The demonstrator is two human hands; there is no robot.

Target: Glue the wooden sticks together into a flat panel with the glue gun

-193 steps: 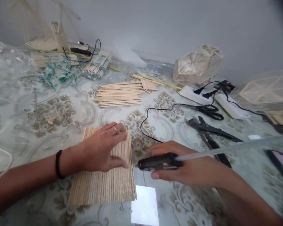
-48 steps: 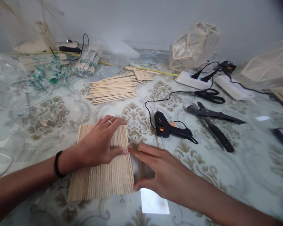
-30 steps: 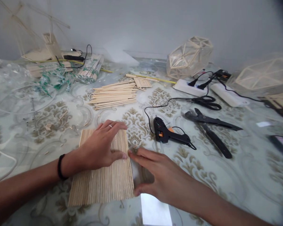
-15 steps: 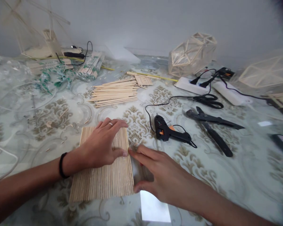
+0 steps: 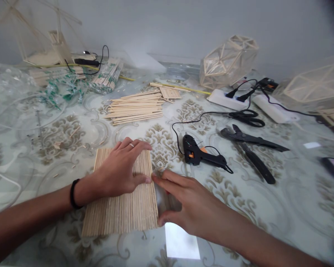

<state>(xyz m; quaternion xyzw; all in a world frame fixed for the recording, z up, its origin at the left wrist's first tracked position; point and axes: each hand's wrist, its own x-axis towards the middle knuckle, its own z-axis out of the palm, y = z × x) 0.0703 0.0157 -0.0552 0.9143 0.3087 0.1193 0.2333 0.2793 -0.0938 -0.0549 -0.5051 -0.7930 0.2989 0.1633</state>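
Note:
A flat panel of pale wooden sticks (image 5: 122, 217), laid side by side, rests on the table in front of me. My left hand (image 5: 119, 167) lies across its upper part with thumb and fingers spread; the fingertips reach the right edge. At that same edge, my right hand (image 5: 180, 200) touches the outermost stick with its fingertips and, lower down, its thumb, leaving a gap between them. A black glue gun (image 5: 200, 154) lies on its side to the right of the panel, beyond my right hand.
Loose sticks (image 5: 136, 107) lie behind the panel. Pliers (image 5: 250, 148), scissors (image 5: 246, 118) and a power strip (image 5: 226, 99) with cords are at right. Stick-frame models (image 5: 228, 61) stand at the back. Plastic wrappers (image 5: 61, 87) and stick offcuts (image 5: 58, 144) are at left.
Both hands stay in the same places on the panel. Only the camera view has shifted very slightly.

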